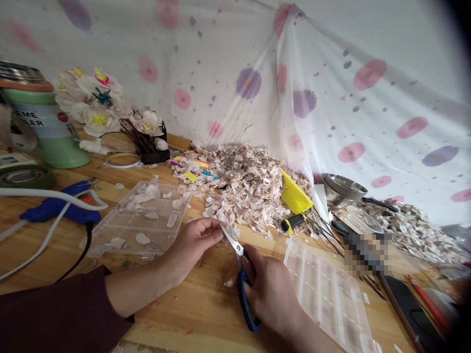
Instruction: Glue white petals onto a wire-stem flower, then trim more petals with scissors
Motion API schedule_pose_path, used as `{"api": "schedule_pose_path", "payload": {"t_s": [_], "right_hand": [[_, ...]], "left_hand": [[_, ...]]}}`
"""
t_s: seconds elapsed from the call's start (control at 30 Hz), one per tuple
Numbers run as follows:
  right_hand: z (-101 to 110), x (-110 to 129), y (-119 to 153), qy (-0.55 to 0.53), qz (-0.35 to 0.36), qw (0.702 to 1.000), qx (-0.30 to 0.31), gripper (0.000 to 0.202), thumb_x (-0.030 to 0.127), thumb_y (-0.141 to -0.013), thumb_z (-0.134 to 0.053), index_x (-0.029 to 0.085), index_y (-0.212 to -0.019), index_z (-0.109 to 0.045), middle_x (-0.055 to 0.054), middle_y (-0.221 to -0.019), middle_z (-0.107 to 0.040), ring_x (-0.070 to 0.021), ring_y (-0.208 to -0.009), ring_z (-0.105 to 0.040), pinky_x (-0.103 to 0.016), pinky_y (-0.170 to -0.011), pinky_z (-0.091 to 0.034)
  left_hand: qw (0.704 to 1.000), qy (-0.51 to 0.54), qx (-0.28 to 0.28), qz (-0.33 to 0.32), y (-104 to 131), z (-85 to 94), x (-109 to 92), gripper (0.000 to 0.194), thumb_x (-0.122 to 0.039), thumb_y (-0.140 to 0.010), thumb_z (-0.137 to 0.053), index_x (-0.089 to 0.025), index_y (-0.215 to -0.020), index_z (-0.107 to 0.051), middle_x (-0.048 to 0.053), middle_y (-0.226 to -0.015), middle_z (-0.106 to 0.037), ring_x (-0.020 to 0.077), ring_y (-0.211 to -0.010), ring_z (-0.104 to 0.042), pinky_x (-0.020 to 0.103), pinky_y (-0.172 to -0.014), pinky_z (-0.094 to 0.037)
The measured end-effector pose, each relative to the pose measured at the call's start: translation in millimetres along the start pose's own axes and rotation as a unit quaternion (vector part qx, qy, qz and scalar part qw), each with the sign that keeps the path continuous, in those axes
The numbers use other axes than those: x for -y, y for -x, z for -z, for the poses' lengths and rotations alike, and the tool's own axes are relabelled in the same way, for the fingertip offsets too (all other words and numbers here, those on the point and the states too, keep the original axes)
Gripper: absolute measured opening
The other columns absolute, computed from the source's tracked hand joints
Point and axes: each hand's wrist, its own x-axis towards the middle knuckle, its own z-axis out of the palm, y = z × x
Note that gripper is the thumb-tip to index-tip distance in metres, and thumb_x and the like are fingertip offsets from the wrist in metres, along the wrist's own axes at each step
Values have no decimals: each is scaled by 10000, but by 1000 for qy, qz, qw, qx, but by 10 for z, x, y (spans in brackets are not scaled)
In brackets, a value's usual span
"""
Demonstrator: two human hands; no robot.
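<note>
My right hand (270, 289) grips a pair of scissors (243, 294) with dark blue handles. The scissor blades point up and left, parted slightly, with their tips at the fingers of my left hand (196, 242). Thumb and fingertips of that hand are pinched together; whatever lies between them is too small to make out. Beyond both hands rises a heap of pale, thin flakes (246, 191). A clear compartment box (138, 220) with several flakes in it lies left of my left hand. A second clear compartment box (327, 294) lies right of my right hand.
A blue glue gun (61, 203) with white and black cords lies at left, near a green container (55, 127). White flowers (95, 103) stand at the back. A yellow-black handle (293, 223), a phone (412, 309), a metal bowl (342, 189) and more flakes (415, 230) occupy the right.
</note>
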Motion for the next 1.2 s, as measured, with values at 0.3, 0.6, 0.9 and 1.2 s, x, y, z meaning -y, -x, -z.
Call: {"api": "schedule_pose_path", "payload": {"t_s": [0.3, 0.6, 0.9, 1.2], "right_hand": [[3, 0, 0, -31, 2, 999, 14, 127, 288, -916, -456, 235, -960, -562, -8, -751, -741, -182, -682, -694, -227, -566, -377], [1, 7, 10, -36, -9, 999, 20, 124, 286, -875, -515, 227, -962, -581, -21, -758, -749, -188, -666, -692, -224, -565, -382], [-2, 9, -11, -54, -20, 998, 25, 148, 311, -864, -537, 228, -970, -597, -30, -796, -768, -198, -704, -715, -223, -586, -416], [6, 10, -16, -25, -33, 999, 28, 231, 360, -879, -530, 226, -1037, -633, -45, -806, -773, -211, -735, -726, -227, -600, -441]], "left_hand": [[999, 37, 13, -1, -11, 17, 54, 181, -338, -734, -730, -168, -777, -685, 6, -760, -676, 167, -775, -568, 290, -759, -411], [998, 67, 14, 16, -21, 7, 62, 210, -353, -714, -750, -166, -787, -690, 5, -761, -680, 166, -780, -563, 294, -766, -398], [998, 65, 15, 22, -21, 21, 85, 214, -356, -724, -746, -169, -807, -685, 21, -793, -697, 185, -827, -585, 320, -814, -407], [997, 76, 8, 30, -25, 15, 88, 225, -357, -719, -757, -172, -831, -697, 37, -828, -715, 189, -834, -599, 329, -811, -421]]}}
